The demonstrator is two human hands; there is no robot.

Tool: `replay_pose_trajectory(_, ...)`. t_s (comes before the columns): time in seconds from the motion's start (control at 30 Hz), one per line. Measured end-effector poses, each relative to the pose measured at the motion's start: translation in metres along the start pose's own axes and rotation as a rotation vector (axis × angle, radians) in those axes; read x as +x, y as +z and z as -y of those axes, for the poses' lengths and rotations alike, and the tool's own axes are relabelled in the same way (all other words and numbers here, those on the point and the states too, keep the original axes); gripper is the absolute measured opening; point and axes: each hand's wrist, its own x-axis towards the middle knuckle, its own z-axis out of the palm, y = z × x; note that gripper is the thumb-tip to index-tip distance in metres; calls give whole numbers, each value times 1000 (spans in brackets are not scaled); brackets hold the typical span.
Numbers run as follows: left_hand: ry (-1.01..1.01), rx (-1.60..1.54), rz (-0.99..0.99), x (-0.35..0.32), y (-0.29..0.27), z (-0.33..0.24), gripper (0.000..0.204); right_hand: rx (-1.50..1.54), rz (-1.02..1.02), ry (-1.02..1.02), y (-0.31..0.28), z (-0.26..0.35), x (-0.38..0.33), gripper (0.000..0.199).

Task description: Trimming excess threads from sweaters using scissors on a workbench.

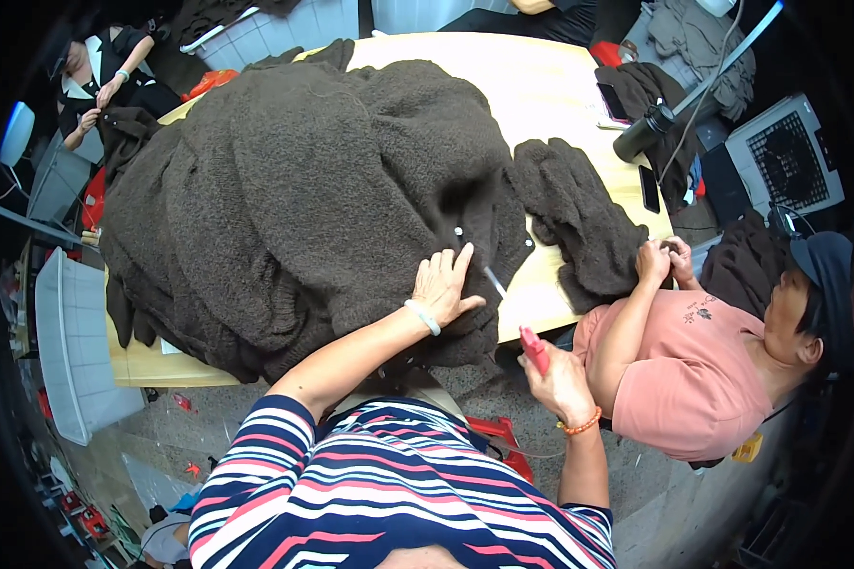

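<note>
A big dark brown fleecy garment (323,180) lies heaped over the left and middle of the table. My left hand (439,287), with a pale bangle at the wrist, rests flat on its near right part, fingers spread. Just beyond those fingertips a small white button (458,231) shows on the cloth; another light dot sits at the right edge. My right hand (562,384) is closed round a red air blow gun (534,349) off the table's near edge. Its thin pale nozzle (494,282) points up and left at the garment's right edge.
On the right, a person in a pink shirt (683,370) handles another brown fleecy piece (579,209). A dark bottle (643,133) and a phone (649,189) lie along the table's right edge. Another person (114,81) works at the far left. A pale bin (81,351) stands left.
</note>
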Motion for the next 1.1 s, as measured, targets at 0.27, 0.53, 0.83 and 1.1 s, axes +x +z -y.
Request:
replay_pose_trajectory(0.27, 83, 321, 264, -1, 18, 0, 78, -118, 101, 92, 3, -10, -18, 20)
replay_pose_trajectory(0.53, -117, -419, -6, 5, 30, 22, 25, -196, -123, 179, 10, -42, 0, 19)
replay_pose_trajectory(0.83, -483, -854, 71, -30, -30, 60, 30, 15, 119, -95, -6, -11, 23, 22)
replay_pose_trajectory(1.1, -467, -797, -48, -40, -33, 57, 31, -154, -29, -174, -6, 1, 65, 14)
